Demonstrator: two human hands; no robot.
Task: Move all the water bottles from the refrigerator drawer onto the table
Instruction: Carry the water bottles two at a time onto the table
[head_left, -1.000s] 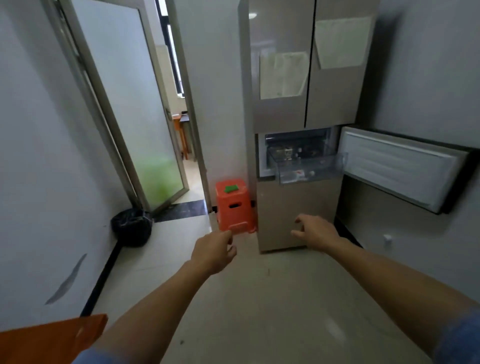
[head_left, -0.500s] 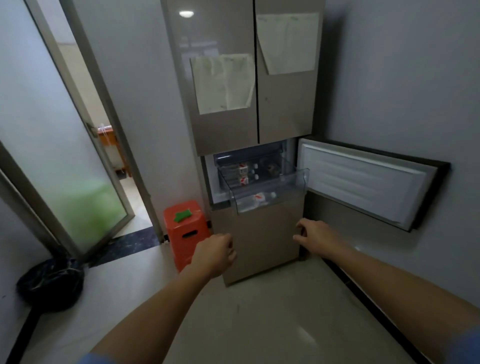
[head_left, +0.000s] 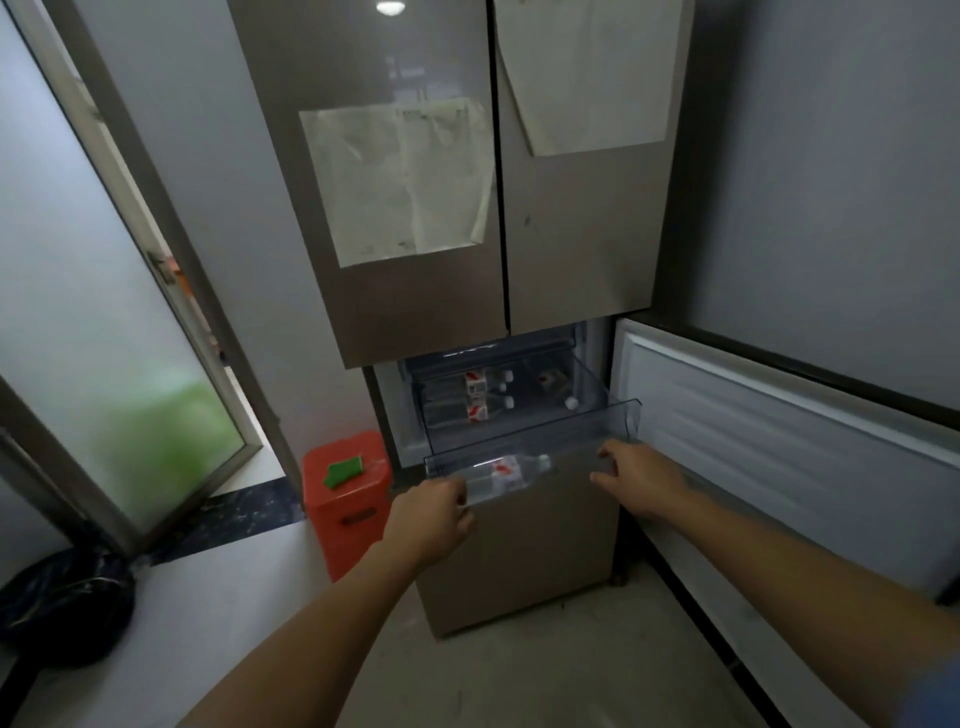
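The refrigerator (head_left: 571, 249) stands ahead with its middle compartment open and a clear plastic drawer (head_left: 587, 422) pulled out. One water bottle (head_left: 506, 473) with a red and white label lies on its side behind the drawer's front wall. Several more bottles (head_left: 478, 399) lie further back in the drawer. My left hand (head_left: 431, 519) is a loose fist at the lower left corner of the drawer front; I cannot tell whether it touches the drawer. My right hand (head_left: 639, 478) hovers at the front right of the drawer, fingers apart and holding nothing.
The compartment's door (head_left: 779, 431) hangs open to the right, along the grey wall. An orange plastic stool (head_left: 345, 499) with a green item on top stands left of the refrigerator. A black rubbish bag (head_left: 62, 608) sits on the floor by the frosted glass door (head_left: 104, 338).
I have come closer to the refrigerator, so the drawer now fills more of the view. Both hands have risen to the drawer's front. The orange table corner has left the view.
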